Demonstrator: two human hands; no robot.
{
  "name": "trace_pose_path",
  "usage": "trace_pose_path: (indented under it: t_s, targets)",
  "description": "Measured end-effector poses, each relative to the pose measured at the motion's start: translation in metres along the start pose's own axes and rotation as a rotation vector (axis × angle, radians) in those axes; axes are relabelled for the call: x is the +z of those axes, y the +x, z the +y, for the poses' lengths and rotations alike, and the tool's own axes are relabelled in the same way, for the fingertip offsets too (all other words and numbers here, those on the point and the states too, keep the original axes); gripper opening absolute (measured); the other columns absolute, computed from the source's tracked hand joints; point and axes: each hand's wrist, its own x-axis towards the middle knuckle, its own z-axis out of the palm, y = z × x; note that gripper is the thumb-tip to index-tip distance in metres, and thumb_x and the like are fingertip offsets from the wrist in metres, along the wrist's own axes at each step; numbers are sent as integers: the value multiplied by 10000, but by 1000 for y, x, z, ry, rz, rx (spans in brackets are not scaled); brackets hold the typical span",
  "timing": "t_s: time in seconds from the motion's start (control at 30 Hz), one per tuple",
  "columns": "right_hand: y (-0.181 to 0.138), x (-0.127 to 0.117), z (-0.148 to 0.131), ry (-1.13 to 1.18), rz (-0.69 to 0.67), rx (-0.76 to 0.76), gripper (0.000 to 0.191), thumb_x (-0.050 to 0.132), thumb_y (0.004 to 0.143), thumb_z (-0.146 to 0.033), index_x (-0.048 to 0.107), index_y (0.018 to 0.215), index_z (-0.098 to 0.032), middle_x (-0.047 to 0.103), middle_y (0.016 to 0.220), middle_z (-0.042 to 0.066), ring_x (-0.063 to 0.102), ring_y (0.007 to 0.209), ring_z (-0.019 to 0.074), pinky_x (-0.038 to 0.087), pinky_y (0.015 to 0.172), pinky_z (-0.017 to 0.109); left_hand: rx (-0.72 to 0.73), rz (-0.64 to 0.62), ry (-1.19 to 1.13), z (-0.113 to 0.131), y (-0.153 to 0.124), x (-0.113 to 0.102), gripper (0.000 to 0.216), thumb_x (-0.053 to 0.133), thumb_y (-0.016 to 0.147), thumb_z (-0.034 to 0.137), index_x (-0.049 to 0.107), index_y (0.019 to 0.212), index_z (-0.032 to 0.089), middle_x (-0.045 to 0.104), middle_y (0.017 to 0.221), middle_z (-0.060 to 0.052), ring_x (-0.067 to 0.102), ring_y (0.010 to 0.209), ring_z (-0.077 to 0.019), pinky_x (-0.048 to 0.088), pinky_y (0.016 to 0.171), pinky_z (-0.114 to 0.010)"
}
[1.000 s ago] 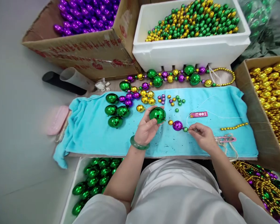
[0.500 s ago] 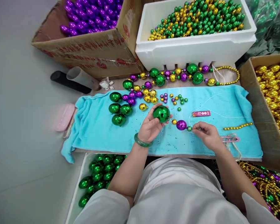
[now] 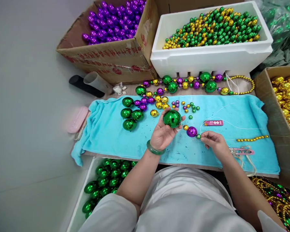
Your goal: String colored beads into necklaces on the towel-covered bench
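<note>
My left hand (image 3: 162,133) is closed around a large shiny green bead (image 3: 172,119) above the turquoise towel (image 3: 106,135). From it a short strung row runs right: a small gold bead (image 3: 185,127), a purple bead (image 3: 191,131) and a small green bead (image 3: 198,136). At the end of that row, my right hand (image 3: 214,141) pinches the white string, its fingertips close to the small green bead. Left of my hands lie loose large green beads (image 3: 129,124), purple beads (image 3: 143,107) and gold beads (image 3: 154,113). A magenta packet (image 3: 214,123) rests beyond my right hand.
A cardboard box (image 3: 103,59) of purple beads and a white foam box (image 3: 207,59) stand behind a finished-looking bead strand (image 3: 172,87). Gold beads fill a box (image 3: 268,112) at right. Pink scissors-like snips (image 3: 244,151) and a gold bead chain (image 3: 252,138) lie on the towel.
The whole view has shifted, so everything sits further right and slightly lower. Both hands keep their hold on the green bead and the string, with little movement relative to the towel.
</note>
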Motion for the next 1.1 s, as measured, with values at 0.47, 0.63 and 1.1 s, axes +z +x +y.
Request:
trace_pose_path:
  t_s: [0.47, 0.63, 1.1]
  targets:
    - [9, -2, 18, 121, -44, -5, 206, 736, 669, -329, 635, 744, -166, 509, 621, -31, 433, 488, 70, 311, 477, 228, -13, -10, -114, 0, 0, 4, 698, 798, 644, 342, 498, 1274, 315, 502, 1384, -68, 620, 1079, -253, 512, 780, -306]
    - [7, 1, 8, 35, 16, -16, 212, 719, 638, -341, 626, 706, -164, 489, 546, -36, 405, 462, 76, 296, 461, 235, 18, 15, -91, -2, 0, 1, 655, 812, 629, 304, 533, 1222, 315, 540, 1341, -61, 617, 1102, -280, 511, 858, -364]
    - [7, 8, 5, 47, 17, 20, 225, 689, 618, -357, 609, 699, -163, 470, 509, -50, 400, 423, 75, 291, 433, 231, 14, 94, -61, -12, 3, -8, 559, 757, 696, 426, 555, 1202, 304, 586, 1304, -63, 540, 1230, -307, 470, 964, -438]
